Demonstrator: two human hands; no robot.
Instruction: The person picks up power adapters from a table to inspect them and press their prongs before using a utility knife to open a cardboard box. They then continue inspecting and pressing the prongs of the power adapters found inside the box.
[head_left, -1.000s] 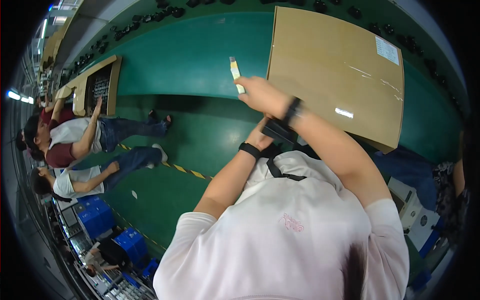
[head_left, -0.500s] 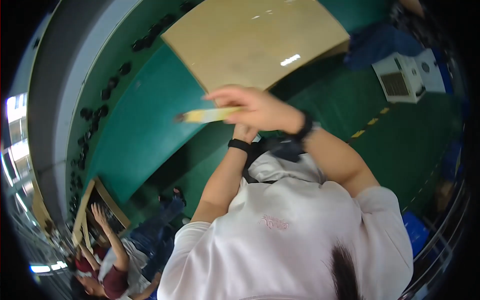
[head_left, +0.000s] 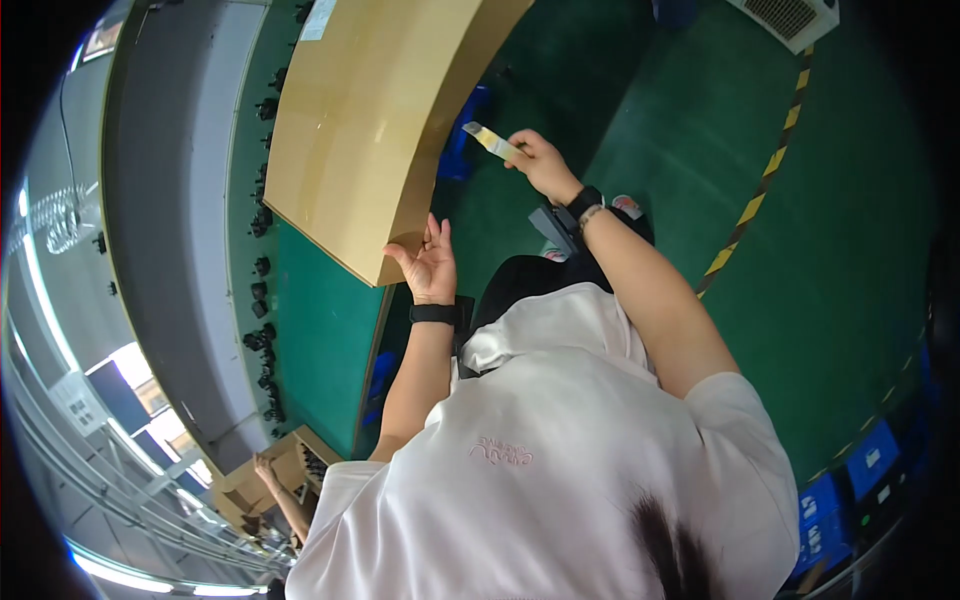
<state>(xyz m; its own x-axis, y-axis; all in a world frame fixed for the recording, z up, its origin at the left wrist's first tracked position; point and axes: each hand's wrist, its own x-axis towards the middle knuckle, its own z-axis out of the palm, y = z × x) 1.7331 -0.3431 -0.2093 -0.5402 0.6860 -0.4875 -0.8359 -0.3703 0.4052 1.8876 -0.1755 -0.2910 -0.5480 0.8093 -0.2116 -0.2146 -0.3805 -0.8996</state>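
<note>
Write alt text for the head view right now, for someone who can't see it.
A person's left hand, spread open, is at the corner of a large cardboard box on a green table; the right hand holds a slim yellow tool, apparently a cutter, clear of the box.

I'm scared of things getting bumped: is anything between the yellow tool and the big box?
Nothing visible stands between the yellow tool, in the right hand, and the cardboard box. The left hand is at the box's near corner, off to one side.
</note>
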